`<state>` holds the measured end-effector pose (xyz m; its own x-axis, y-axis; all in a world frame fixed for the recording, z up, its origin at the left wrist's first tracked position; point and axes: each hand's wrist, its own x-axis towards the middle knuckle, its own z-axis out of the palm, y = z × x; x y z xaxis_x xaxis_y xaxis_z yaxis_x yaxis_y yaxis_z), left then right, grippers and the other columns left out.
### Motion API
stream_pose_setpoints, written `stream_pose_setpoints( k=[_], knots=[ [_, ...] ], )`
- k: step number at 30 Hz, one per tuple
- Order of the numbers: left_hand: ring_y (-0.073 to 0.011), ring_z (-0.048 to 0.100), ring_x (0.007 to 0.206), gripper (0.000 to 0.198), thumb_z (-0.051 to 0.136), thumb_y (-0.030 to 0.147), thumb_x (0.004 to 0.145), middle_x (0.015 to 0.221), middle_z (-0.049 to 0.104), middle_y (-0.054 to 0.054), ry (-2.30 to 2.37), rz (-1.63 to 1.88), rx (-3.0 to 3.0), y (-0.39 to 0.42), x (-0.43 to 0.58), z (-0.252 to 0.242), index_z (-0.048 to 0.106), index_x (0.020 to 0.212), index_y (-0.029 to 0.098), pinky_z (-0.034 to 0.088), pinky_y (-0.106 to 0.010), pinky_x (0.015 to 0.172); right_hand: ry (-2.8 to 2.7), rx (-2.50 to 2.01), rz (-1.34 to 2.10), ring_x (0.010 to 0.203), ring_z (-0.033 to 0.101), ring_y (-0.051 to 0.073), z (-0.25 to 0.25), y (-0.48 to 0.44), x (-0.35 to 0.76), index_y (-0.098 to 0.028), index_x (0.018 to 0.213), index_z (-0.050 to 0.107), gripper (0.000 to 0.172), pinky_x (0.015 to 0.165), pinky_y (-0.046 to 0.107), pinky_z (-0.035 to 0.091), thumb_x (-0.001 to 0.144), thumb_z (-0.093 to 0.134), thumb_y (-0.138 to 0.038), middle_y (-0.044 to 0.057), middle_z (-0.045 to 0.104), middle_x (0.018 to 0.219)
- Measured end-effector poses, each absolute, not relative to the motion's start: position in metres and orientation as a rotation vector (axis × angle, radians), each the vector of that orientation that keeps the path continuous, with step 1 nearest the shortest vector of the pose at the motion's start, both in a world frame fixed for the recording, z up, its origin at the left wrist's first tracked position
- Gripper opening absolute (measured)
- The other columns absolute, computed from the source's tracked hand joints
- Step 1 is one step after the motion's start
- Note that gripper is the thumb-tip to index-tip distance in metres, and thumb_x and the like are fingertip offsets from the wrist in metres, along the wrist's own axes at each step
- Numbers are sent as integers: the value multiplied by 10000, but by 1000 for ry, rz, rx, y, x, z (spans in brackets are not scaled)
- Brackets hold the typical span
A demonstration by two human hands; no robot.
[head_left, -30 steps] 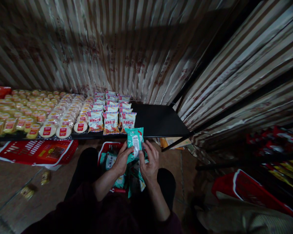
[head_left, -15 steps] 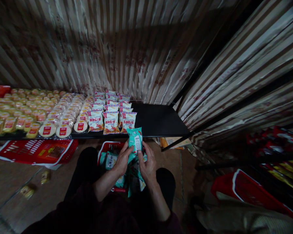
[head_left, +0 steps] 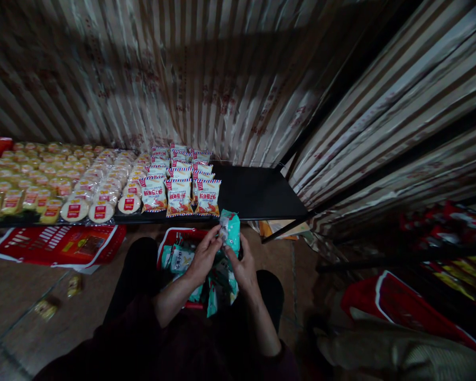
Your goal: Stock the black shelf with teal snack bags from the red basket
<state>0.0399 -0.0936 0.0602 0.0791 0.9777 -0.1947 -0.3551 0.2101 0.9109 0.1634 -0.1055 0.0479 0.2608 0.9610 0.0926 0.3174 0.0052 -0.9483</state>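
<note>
Both hands hold one teal snack packet [head_left: 230, 231] just below the front edge of a black shelf [head_left: 257, 198]. My left hand [head_left: 203, 257] pinches its left side with fingers closed. My right hand [head_left: 241, 266] grips it from below and the right. Under my hands a red basket [head_left: 174, 236] on the floor holds several more teal packets [head_left: 178, 259]. On the shelf, rows of red, white and blue snack bags [head_left: 179, 196] stand beside rows of round packaged cakes [head_left: 99, 209].
The right part of the black shelf is bare. A red basket [head_left: 59, 244] lies under the shelf at left, with two small packets [head_left: 45, 308] on the tiled floor. Striped foil sheeting [head_left: 206, 79] lines the back and right. Another red basket [head_left: 400, 312] sits at lower right.
The teal packet has turned and shifted slightly right, so its white label now faces left. My left hand moved from the packet's side up to its top edge.
</note>
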Motion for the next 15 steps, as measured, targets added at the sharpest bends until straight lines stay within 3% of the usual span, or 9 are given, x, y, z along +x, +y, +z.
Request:
stream_pose_setpoints(
  k=[3,8,15],
  knots=[
    [-238,557,1124,585,674,393,737,1242,584,-122,1096,1194,817,-85,40,54,513,1259,184,397,-389,1004,-1047,-1473,988,987,622,257,50,-105,171,-185,1151,597,508,880,404,485,686,656,-381,75,671,1094],
    [-242,582,1084,451,698,412,706,1165,637,-95,1061,1178,721,-74,43,58,616,1084,180,432,-366,960,-730,-1318,1362,901,657,264,61,-108,175,-205,1114,610,513,772,360,522,624,705,-320,43,705,999],
    [-232,641,925,432,786,361,595,1020,689,-90,1061,1197,581,-70,52,66,632,943,157,486,-360,861,-708,-1327,1436,811,680,264,62,-106,180,-203,1065,646,538,707,347,540,591,754,-431,46,725,913]
  ],
)
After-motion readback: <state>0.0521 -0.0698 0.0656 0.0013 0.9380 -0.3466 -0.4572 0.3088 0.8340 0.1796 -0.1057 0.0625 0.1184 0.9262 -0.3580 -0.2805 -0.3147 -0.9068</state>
